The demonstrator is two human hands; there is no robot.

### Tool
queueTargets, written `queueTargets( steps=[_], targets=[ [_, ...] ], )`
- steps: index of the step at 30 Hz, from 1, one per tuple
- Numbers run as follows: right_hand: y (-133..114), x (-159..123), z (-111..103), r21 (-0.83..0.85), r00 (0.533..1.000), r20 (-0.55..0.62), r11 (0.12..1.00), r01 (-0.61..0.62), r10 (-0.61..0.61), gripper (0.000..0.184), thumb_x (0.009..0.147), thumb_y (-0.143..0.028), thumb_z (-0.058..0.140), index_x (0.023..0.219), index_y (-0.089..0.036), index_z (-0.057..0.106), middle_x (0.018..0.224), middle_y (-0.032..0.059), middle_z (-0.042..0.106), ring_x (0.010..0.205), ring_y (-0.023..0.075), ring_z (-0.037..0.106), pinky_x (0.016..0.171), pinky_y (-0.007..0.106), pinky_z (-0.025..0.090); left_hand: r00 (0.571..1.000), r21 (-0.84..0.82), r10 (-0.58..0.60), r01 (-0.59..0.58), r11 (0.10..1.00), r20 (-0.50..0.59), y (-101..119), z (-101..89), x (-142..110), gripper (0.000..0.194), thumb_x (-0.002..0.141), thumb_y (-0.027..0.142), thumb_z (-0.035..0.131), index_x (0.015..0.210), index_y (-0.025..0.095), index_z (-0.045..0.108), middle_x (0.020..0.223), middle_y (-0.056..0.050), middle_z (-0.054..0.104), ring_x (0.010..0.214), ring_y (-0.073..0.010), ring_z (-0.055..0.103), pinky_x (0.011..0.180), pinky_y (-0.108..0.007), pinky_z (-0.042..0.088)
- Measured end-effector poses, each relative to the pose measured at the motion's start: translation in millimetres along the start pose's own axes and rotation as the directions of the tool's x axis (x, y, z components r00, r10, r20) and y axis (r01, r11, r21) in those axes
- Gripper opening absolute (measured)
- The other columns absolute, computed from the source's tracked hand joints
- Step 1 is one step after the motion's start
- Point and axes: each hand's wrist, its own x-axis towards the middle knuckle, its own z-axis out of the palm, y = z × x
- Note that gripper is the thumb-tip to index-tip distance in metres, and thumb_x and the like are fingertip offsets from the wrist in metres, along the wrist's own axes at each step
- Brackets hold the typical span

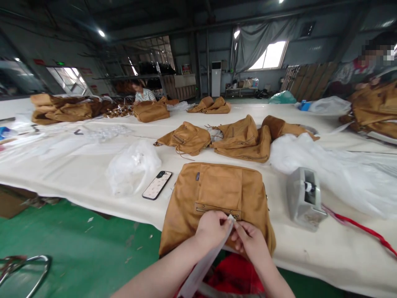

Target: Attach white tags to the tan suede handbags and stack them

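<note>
A tan bag (pixel 220 186) lies at the table's front edge, with a zipped pocket and a small dark label on its face. Over the zip, my left hand (pixel 212 225) is closed in a pinch on the end of a long pale strip (pixel 204 267). My right hand (pixel 249 238) pinches the same end from the other side, thumb and fingertips together. A small white piece (pixel 231 217) shows between the two hands; its kind is too small to tell. From there the strip runs down towards my lap, partly behind my left forearm.
A grey tape dispenser (pixel 305 200) stands right of the bag, near a red ribbon (pixel 362 225). A phone (pixel 157 185) and crumpled clear plastic (pixel 135 165) lie left. More tan bags (pixel 242 138) sit beyond. Across the tables are a person (pixel 144 94) and another (pixel 375 62) at right.
</note>
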Motion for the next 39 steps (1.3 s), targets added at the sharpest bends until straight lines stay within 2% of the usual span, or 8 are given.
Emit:
queueTargets(
  steps=[9,15,20,25,29,32,35,39],
  targets=[
    [-3.1,6.0,6.4,0.034,0.998,-0.038,0.998,0.052,-0.051,0.049,0.067,-0.065,0.066,0.061,-0.018,0.058,0.047,-0.0036,0.053,0.033,0.0061,0.037,0.036,0.02,0.026,0.965,0.187,0.07,-0.022,0.982,-0.254,-3.7,20.0,-11.6,0.018,0.087,0.022,0.053,0.072,0.019,0.064,0.076,-0.003,0.067,0.073,-0.0164,0.062,0.068,-0.026,0.044],
    [-5.4,4.8,10.0,0.04,0.998,-0.053,0.998,0.042,-0.04,0.044,0.067,-0.061,0.066,0.059,-0.02,0.054,0.04,-0.0054,0.046,0.034,0.0091,0.035,0.036,0.022,0.027,0.934,0.598,0.323,-0.173,0.782,-0.152,3.3,35.2,-26.3,0.018,0.086,0.013,0.055,0.1,0.012,0.065,0.088,-0.009,0.065,0.079,-0.0223,0.062,0.066,-0.032,0.052],
    [-7.7,3.1,2.9,-0.011,0.995,-0.059,0.997,0.077,-0.077,0.043,0.072,-0.062,0.062,0.062,-0.02,0.06,0.05,-0.0003,0.057,0.045,0.0146,0.047,0.045,0.026,0.038,0.918,0.755,0.382,-0.177,0.631,-0.104,7.6,53.6,-26.9,0.025,0.087,0.008,0.053,0.108,0.004,0.064,0.092,-0.014,0.065,0.078,-0.0225,0.062,0.06,-0.031,0.054],
    [-11.0,-2.4,-2.5,-0.106,0.986,-0.007,0.98,0.167,-0.168,0.046,0.075,-0.064,0.063,0.065,-0.019,0.062,0.054,0.0011,0.059,0.055,0.0181,0.053,0.054,0.027,0.043,0.96,0.635,0.276,-0.188,0.749,-0.042,9.1,43.6,-27.6,0.031,0.091,0.008,0.045,0.119,0.006,0.058,0.102,-0.017,0.064,0.09,-0.0254,0.063,0.069,-0.034,0.054],
    [-13.4,-10.1,0.2,-0.095,0.988,0.026,0.983,0.155,-0.153,0.048,0.079,-0.066,0.059,0.068,-0.019,0.062,0.054,-0.0004,0.057,0.046,0.0134,0.047,0.047,0.025,0.039,0.998,0.198,0.063,-0.068,0.978,0.032,1.3,20.5,-25.3,0.021,0.096,0.021,0.041,0.104,0.014,0.06,0.095,-0.009,0.067,0.086,-0.0214,0.064,0.076,-0.031,0.051],
    [-15.5,-11.5,-0.2,-0.22,0.976,0.023,0.951,0.217,-0.217,0.047,0.083,-0.063,0.056,0.069,-0.019,0.063,0.058,0.0003,0.059,0.048,0.0133,0.049,0.049,0.024,0.04,0.986,-0.073,0.018,-0.006,0.997,0.166,-6.7,10.6,-20.3,0.024,0.095,0.024,0.038,0.091,0.017,0.061,0.088,-0.005,0.068,0.079,-0.0165,0.063,0.07,-0.024,0.048],
    [-15.9,-8.4,-2.9,-0.33,0.969,0.029,0.912,0.241,-0.246,0.046,0.086,-0.062,0.053,0.07,-0.02,0.063,0.058,-0.0004,0.058,0.047,0.0126,0.048,0.049,0.024,0.04,0.982,-0.083,0.011,0.005,0.997,0.191,-10.2,5.6,-16.2,0.032,0.096,0.028,0.035,0.085,0.017,0.062,0.083,-0.005,0.068,0.077,-0.0175,0.062,0.067,-0.025,0.046],
    [-16.9,-6.5,-0.6,-0.347,0.973,0.025,0.911,0.223,-0.229,0.046,0.085,-0.063,0.052,0.074,-0.02,0.064,0.059,-0.0011,0.06,0.046,0.0125,0.049,0.049,0.024,0.04,0.973,0.047,0.128,-0.139,0.989,0.192,-9.5,-3.0,-14.7,0.036,0.098,0.033,0.03,0.09,0.018,0.062,0.086,-0.007,0.069,0.081,-0.0215,0.063,0.071,-0.029,0.046]
  ],
)
